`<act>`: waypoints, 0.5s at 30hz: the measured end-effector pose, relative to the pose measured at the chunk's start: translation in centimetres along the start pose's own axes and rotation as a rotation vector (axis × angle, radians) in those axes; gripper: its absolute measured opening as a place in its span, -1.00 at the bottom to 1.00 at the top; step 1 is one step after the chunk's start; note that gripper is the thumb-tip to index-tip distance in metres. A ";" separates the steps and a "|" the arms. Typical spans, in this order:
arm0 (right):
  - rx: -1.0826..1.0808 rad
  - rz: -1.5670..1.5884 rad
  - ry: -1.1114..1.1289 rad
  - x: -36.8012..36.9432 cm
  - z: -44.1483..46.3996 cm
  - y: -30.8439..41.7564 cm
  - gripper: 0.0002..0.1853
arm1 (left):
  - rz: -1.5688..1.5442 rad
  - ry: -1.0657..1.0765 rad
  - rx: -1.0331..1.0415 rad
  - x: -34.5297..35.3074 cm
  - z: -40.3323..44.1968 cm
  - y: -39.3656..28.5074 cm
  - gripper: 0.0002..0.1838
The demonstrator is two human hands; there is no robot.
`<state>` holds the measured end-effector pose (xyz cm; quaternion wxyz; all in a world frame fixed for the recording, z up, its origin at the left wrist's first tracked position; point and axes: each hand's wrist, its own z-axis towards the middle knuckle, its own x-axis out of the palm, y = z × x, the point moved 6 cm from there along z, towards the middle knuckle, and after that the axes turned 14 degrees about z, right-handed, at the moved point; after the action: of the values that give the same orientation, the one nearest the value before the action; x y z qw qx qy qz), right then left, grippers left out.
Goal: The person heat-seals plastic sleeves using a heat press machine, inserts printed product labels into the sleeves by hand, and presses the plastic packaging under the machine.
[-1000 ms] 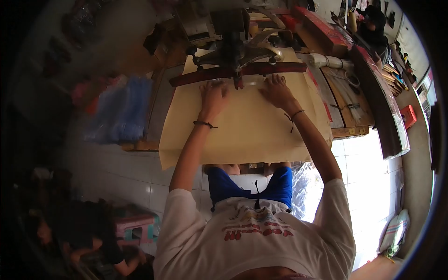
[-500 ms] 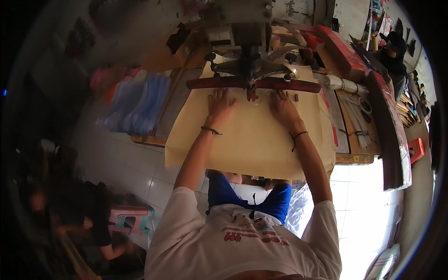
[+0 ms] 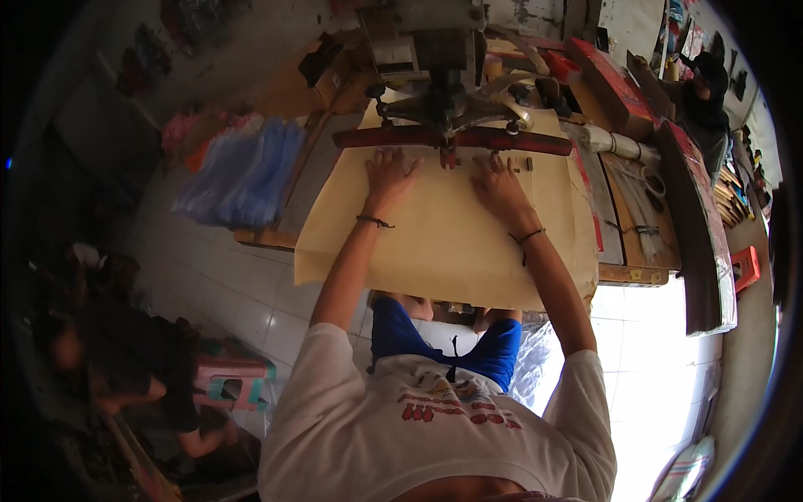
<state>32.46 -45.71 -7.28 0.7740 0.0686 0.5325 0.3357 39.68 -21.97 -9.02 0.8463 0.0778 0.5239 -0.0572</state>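
Observation:
A large tan sheet covers the middle of the workbench and hangs over its front edge. My left hand lies on it with fingers spread, just below the left part of a long dark red bar. To the right, my right hand rests on the sheet, fingers apart, near small dark pieces. Between the hands, the red tip of a dark metal machine reaches down to the sheet. Neither hand holds anything.
Stacked clear bluish plastic lies at the bench's left. Scissors, a wrapped roll and a long box are on the right. One person is at the lower left, another at the upper right.
The view has shifted, so the bench sits differently in the picture. My right hand has moved slightly over the sheet, and small dark pieces now show beside it.

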 end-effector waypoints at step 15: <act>0.019 0.053 0.032 -0.1 -0.9 0.3 -0.43 | -0.163 -0.173 0.199 -2.9 0.4 -0.8 -0.61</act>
<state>31.47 -45.73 -7.45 0.7555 0.0849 0.5458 0.3522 38.55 -22.75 -6.28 0.8689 0.1133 0.4453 -0.1839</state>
